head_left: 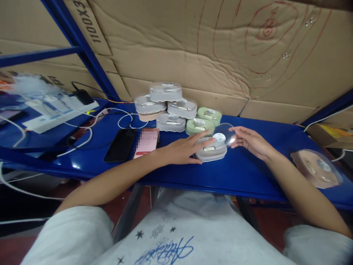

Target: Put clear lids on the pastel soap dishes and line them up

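Note:
A grey oval plastic box (211, 152) sits near the middle of the blue table, a small pale piece lying in its top. My left hand (182, 149) rests against the box's left end, fingers stretched and spread over it and thumb along the near side. Pinched between the thumb and fingers of my right hand (252, 141) is a clear plastic lid (224, 133) with a round white label. The lid is tilted up above the back right part of the box. Just behind stand two green boxes (200, 126) with clear lids.
Several lidded grey boxes (165, 92) are stacked against the cardboard wall (176, 48). A black phone (120, 145) and a lit phone (147, 141) lie left. A beige box (316, 167) is at the right. White cables and a power strip (60, 114) occupy the far left.

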Action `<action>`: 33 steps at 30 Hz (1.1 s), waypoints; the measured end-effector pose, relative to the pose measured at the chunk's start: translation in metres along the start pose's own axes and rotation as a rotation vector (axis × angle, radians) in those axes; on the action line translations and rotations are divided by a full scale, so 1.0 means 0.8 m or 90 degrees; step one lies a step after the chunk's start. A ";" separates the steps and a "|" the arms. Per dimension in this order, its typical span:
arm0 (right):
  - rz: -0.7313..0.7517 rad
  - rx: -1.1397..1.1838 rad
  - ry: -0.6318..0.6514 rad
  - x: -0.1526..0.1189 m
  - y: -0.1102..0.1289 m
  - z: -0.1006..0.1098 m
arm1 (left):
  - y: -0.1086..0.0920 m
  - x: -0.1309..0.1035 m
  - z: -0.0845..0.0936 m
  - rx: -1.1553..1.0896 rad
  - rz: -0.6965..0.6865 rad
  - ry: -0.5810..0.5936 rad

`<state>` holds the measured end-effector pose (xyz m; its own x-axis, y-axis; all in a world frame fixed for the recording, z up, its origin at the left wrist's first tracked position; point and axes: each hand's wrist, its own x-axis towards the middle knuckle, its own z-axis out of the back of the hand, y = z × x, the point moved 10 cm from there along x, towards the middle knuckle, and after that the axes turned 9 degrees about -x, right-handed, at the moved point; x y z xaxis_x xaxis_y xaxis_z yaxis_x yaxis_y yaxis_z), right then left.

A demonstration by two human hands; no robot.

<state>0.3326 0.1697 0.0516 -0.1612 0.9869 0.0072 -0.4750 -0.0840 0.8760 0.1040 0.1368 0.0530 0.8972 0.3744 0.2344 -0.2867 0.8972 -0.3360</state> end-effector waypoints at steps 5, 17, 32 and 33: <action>0.101 -0.365 -0.082 -0.005 0.011 0.002 | 0.006 0.000 -0.001 0.018 -0.024 -0.008; 0.336 -0.449 0.049 -0.033 0.055 -0.063 | 0.006 0.001 0.001 0.050 -0.035 -0.036; 0.334 -0.492 0.122 -0.034 0.040 -0.072 | 0.014 0.000 -0.005 0.012 0.014 -0.036; 0.350 -0.493 0.133 -0.036 0.039 -0.077 | 0.013 0.000 -0.007 0.011 0.006 -0.035</action>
<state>0.2688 0.1304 0.0493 -0.6459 0.7444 0.1692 -0.7129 -0.6675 0.2152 0.1028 0.1450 0.0446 0.8748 0.3949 0.2808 -0.3017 0.8973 -0.3221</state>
